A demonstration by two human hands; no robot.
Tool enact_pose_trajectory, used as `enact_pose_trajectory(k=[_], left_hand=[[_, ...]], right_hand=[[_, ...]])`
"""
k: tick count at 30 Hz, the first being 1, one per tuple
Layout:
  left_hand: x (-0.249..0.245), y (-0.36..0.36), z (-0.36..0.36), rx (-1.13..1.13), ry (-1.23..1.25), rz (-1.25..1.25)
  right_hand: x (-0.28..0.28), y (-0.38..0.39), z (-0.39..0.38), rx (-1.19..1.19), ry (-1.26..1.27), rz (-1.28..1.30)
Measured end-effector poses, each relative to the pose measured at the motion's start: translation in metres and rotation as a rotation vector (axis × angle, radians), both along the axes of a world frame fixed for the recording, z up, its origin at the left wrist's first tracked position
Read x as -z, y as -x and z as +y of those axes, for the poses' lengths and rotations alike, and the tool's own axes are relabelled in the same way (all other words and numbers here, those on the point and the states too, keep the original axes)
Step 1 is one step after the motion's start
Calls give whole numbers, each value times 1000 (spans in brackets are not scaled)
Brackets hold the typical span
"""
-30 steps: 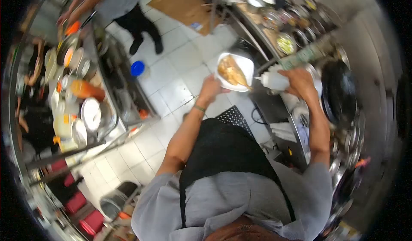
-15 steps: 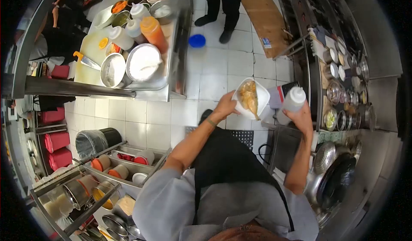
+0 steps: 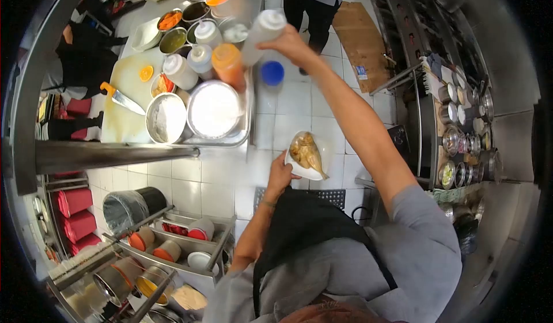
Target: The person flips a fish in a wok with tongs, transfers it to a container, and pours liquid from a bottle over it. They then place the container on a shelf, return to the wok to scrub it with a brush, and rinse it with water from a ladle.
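From here I'd level the plate (image 3: pixel 299 172) gripped in the left hand (image 3: pixel 280 174), browned food (image 3: pixel 307 152) just right of that hand, and, farther out, steady the squeeze bottle (image 3: pixel 262 33) clasped in the right hand (image 3: pixel 294 45), clear of the orange bottle (image 3: pixel 227 63) leftward.

A professional kitchen, by the look of it, with a white tiled floor (image 3: pixel 216 199) and a prep counter (image 3: pixel 135 21) crowded with squeeze bottles (image 3: pixel 228 65), bowls and a cutting board (image 3: pixel 117 130) with a knife (image 3: pixel 127 101) lying on it. Across from it stand rows of small metal containers (image 3: pixel 449 114). A person in a black apron (image 3: pixel 314 222) holds a white plate (image 3: pixel 305 173) of food, and other people stand nearby.
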State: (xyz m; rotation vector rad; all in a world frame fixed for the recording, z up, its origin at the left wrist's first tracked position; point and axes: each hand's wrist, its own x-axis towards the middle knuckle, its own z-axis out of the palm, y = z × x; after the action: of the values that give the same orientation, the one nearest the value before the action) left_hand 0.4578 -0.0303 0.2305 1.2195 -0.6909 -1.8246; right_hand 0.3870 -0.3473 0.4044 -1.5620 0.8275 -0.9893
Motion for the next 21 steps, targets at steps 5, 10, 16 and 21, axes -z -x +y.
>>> enact_pose_trajectory(k=[5, 10, 16, 21], left_hand=[[-10, -16, 1, 4, -26, -15], [-2, -24, -2, 46, -8, -48], [33, -18, -29, 335, 169, -151], [-1, 28, -59, 523, 55, -57]], right_hand=[[22, -47, -38, -182, -48, 97], [60, -77, -81, -537, 370, 343], [51, 59, 59, 139, 325, 439], [100, 225, 270, 784, 28, 478]])
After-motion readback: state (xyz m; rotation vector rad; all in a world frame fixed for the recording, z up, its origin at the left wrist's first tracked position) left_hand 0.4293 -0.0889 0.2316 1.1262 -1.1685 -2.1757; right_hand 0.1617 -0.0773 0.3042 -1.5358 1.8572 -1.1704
